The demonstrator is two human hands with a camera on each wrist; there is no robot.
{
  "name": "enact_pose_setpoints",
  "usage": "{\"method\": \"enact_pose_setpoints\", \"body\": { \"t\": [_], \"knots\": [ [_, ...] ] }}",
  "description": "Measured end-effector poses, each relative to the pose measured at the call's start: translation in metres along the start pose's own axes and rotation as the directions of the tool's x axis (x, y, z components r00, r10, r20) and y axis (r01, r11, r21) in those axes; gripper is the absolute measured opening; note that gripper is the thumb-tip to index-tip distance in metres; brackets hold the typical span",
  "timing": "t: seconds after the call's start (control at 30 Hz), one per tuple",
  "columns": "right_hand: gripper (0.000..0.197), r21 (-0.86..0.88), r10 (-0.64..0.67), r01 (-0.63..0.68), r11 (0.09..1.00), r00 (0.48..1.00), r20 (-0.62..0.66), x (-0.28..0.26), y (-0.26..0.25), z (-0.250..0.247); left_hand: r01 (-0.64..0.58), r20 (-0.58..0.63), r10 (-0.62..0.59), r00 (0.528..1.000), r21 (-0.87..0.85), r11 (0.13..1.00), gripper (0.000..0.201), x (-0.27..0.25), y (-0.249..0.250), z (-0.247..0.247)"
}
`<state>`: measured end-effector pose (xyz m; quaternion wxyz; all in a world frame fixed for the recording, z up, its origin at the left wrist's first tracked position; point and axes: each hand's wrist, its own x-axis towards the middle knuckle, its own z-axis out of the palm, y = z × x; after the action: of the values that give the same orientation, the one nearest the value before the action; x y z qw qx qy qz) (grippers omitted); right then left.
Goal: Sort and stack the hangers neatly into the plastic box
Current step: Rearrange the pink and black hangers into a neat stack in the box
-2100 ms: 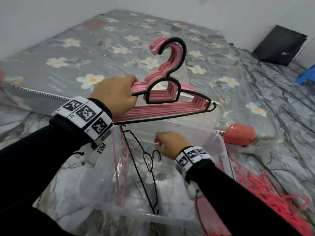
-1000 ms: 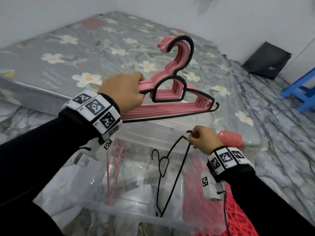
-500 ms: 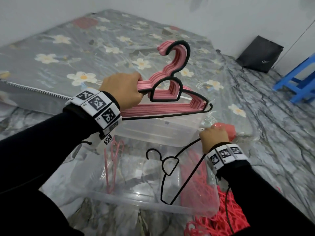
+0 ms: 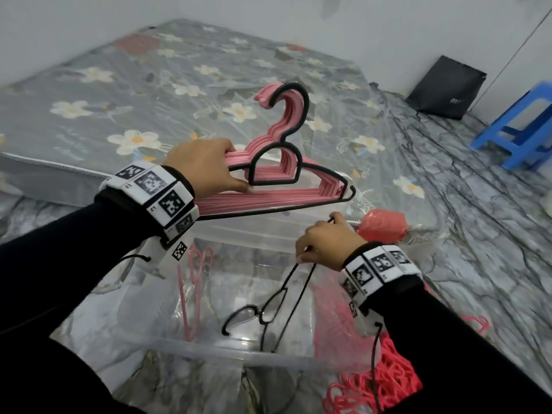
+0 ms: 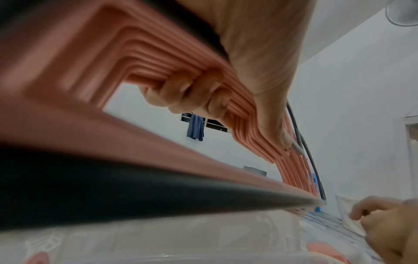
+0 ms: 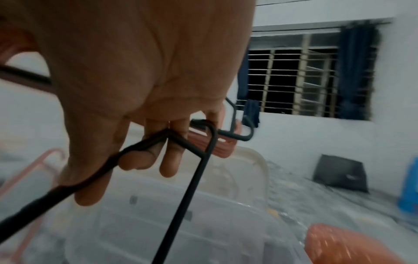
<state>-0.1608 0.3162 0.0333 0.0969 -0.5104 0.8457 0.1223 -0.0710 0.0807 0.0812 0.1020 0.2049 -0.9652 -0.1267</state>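
Gripping a stack of pink hangers [image 4: 277,171] with the left hand [image 4: 203,168] in the middle of the head view, fingers [image 5: 192,92] curling round one shoulder of the bundle and thumb pressing on the near side, as the left wrist view is showing. Fronting that bundle, one black-edged hanger, all hooks pointing up toward the upper centre of the frame. Pinching the corner of a thin black hanger [image 4: 286,297] with the right hand [image 4: 325,245] just below and right of centre, fingers [image 6: 174,142] closing on the bend where two of its bars are meeting; hook end hanging down inside the clear plastic box [image 4: 239,355], lower part seeming to reach the near wall, contact impossible to tell. Sitting in the lower centre of the frame, that box, with a single pink hanger [image 4: 194,291] leaning inside at its left. Lying at the lower right, outside the box, a loose pile of red hangers [image 4: 391,383]. Resting just right of the right hand, a red wrapped bundle [image 4: 383,225]. Spreading across the upper half, a grey flowered mattress [image 4: 119,94]; standing at the far right edge, a blue stool [image 4: 519,135], and leaning at the upper right wall, a black bag [image 4: 445,88].
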Motion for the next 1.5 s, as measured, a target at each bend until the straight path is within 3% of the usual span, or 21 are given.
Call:
{"method": "enact_pose_setpoints", "body": {
  "t": [0.1,0.2,0.27,0.4,0.57,0.93,1.03,1.1,1.17,1.23,1.3,1.37,1.5],
  "knots": [
    [0.014,0.289,0.12,-0.093,0.953,0.99,-0.077,-0.017,0.026,-0.011,0.013,-0.008,-0.013,1.0,-0.015,1.0,0.075,-0.001,-0.007,-0.002],
    [0.016,0.668,0.223,-0.032,0.744,0.953,-0.203,-0.035,0.051,-0.02,0.017,-0.005,-0.017,1.0,-0.008,1.0,0.082,-0.002,-0.011,-0.004],
    [0.014,0.778,0.31,0.048,0.627,0.9,-0.306,-0.041,0.061,-0.025,0.013,0.008,-0.013,1.0,-0.012,1.0,0.09,-0.004,-0.01,-0.004],
    [0.01,0.823,0.447,0.089,0.561,0.805,-0.391,-0.035,0.068,-0.025,-0.026,-0.007,0.026,1.0,-0.047,0.999,0.096,-0.01,-0.004,-0.001],
    [0.01,0.847,0.563,0.097,0.522,0.707,-0.428,-0.023,0.072,-0.019,-0.042,-0.032,0.04,0.999,-0.08,0.996,0.086,-0.013,0.0,0.005],
    [0.009,0.869,0.641,0.1,0.485,0.635,-0.431,-0.013,0.071,-0.019,-0.053,-0.033,0.046,0.998,-0.233,0.971,0.08,-0.017,0.004,0.011],
    [0.017,0.847,0.705,-0.027,0.532,0.568,-0.425,-0.006,0.069,-0.015,-0.042,0.038,0.055,0.998,-0.29,0.956,0.076,-0.019,0.009,0.017],
    [0.03,0.813,0.711,-0.1,0.574,0.555,-0.433,-0.004,0.068,-0.012,-0.017,0.064,0.039,0.997,-0.315,0.949,0.059,-0.019,0.01,0.018],
    [0.043,0.775,0.686,-0.134,0.618,0.572,-0.449,-0.005,0.064,-0.012,-0.015,0.045,0.03,0.999,-0.31,0.951,0.048,-0.02,0.011,0.017],
    [0.056,0.628,0.608,-0.216,0.748,0.603,-0.516,-0.006,0.06,-0.013,-0.026,0.035,0.038,0.999,-0.297,0.954,0.044,-0.021,0.013,0.016],
    [0.067,0.413,0.461,-0.248,0.876,0.683,-0.567,-0.005,0.053,-0.014,-0.041,0.049,0.057,0.997,-0.281,0.959,0.042,-0.023,0.015,0.015],
    [0.071,0.299,0.35,-0.209,0.931,0.743,-0.571,0.001,0.044,-0.015,-0.059,0.072,0.08,0.994,-0.259,0.964,0.039,-0.025,0.017,0.015],
    [0.055,0.302,0.274,-0.097,0.949,0.729,-0.627,0.015,0.032,-0.011,-0.081,0.113,0.109,0.988,-0.228,0.97,0.028,-0.027,0.014,0.016]
  ]
}}
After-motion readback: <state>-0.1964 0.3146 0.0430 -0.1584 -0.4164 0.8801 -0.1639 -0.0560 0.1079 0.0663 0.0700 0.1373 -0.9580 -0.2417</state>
